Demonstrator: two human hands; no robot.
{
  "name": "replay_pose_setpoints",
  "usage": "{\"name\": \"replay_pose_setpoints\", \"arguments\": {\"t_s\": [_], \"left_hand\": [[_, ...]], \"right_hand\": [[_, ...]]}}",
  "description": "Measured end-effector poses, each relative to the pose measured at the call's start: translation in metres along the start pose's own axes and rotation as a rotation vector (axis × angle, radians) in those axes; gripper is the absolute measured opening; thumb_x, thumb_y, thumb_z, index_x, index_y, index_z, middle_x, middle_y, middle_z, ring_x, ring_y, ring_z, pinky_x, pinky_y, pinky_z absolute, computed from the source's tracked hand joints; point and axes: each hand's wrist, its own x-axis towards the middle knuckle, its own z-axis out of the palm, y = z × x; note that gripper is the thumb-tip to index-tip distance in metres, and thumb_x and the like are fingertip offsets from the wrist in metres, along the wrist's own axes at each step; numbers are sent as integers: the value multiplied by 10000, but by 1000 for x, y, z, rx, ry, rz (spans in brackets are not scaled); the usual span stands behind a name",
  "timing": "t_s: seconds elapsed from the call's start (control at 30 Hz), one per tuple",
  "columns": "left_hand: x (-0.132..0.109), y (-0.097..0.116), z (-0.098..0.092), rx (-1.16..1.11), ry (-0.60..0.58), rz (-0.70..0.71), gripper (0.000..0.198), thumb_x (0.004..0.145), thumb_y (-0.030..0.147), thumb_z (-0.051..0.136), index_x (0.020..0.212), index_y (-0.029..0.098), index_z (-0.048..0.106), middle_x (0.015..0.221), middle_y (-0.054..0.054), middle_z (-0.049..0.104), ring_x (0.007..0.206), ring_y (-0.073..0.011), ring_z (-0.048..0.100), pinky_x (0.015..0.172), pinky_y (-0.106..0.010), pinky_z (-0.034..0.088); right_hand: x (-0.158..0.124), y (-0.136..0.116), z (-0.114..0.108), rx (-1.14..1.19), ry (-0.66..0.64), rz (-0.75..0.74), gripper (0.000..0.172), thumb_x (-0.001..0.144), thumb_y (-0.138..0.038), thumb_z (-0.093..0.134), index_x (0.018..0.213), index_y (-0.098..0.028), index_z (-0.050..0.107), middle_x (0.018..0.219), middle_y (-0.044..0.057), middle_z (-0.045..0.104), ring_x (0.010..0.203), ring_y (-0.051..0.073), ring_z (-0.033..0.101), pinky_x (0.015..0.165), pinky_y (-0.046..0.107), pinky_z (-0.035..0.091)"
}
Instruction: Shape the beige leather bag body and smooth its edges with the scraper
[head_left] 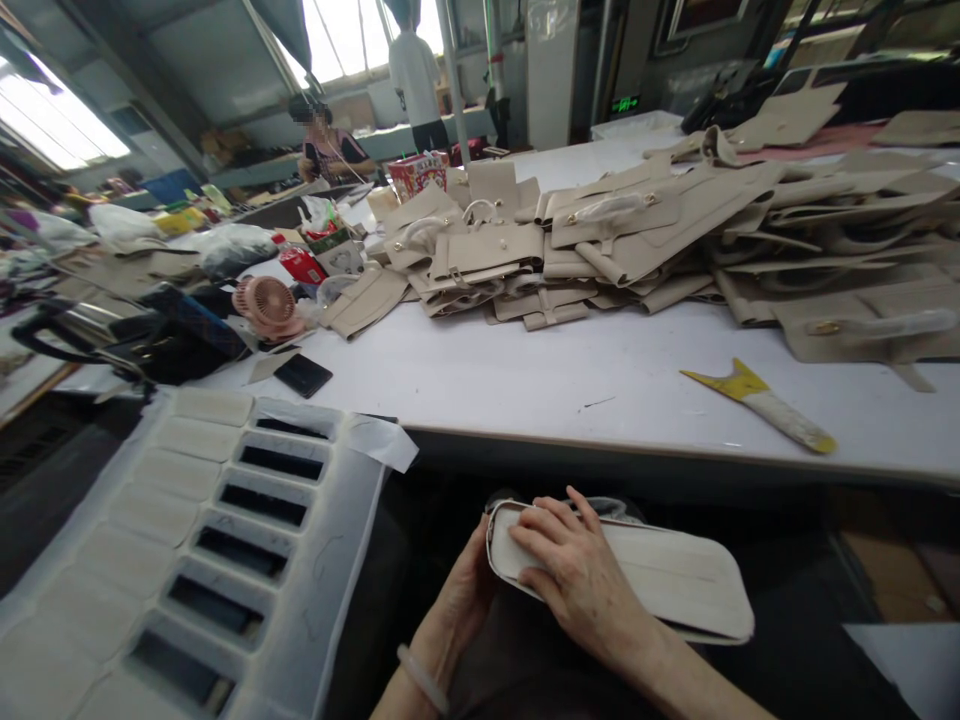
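A cream, long panel with rounded ends and a raised rim, looking like a bag base [675,578], lies across my lap below the table edge. My left hand [471,575] is closed round its left end, with the fingertips hidden behind the rim. Over the same end lies my right hand [564,560], fingers bent across the panel's surface and thumb by the near rim. Some clear plastic [611,508] shows just behind the panel.
On the white table [480,375] are a yellow-tipped scraper-like tool [765,402], a dark phone [303,375], a pink fan [268,305] and heaped beige bag pieces [637,225]. A slotted tray [330,500] with pale pads [127,550] stands left. Two people are farther back.
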Motion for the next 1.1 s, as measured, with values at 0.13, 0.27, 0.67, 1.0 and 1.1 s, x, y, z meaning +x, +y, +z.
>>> {"name": "replay_pose_setpoints", "arguments": {"t_s": [0.13, 0.27, 0.67, 1.0, 1.1], "left_hand": [[-1, -1, -1, -33, 4, 30, 465, 815, 505, 730, 1130, 164, 713, 1185, -82, 696, 1131, -249, 593, 999, -319, 442], [-3, 0, -2, 17, -8, 13, 512, 821, 539, 713, 1164, 159, 694, 1196, -101, 683, 1167, -280, 578, 1023, -350, 424], [-10, 23, -6, 276, -135, -23, 444, 921, 465, 612, 1234, 154, 658, 1271, -128, 639, 1069, -231, 592, 894, -317, 476], [-17, 55, 15, 513, -200, -142, 403, 970, 367, 542, 1334, 200, 589, 1198, -128, 639, 980, -199, 602, 810, -298, 496], [-17, 64, 19, 601, -181, -169, 417, 937, 385, 600, 1309, 198, 612, 1161, -123, 647, 921, -186, 611, 797, -303, 508]], "right_hand": [[2, -2, 0, -3, -6, 7, 343, 882, -146, 652, 1180, -308, 600, 1241, -39, 616, 1290, 224, 429, 1204, 500, 43], [2, -3, 0, -7, 6, 23, 349, 879, -134, 647, 1176, -311, 595, 1246, -47, 615, 1325, 223, 401, 1204, 498, 24], [-1, -3, 4, -20, 38, 11, 353, 901, -150, 636, 1200, -328, 580, 1272, -58, 615, 1387, 240, 342, 1190, 504, -45], [0, -3, 4, 0, 21, 25, 398, 877, -111, 613, 1207, -329, 568, 1293, -79, 608, 1384, 231, 353, 1185, 474, -69], [0, -4, 4, -27, 66, 7, 453, 837, -72, 594, 1217, -318, 562, 1291, -84, 613, 1364, 232, 386, 1185, 447, -78]]}}
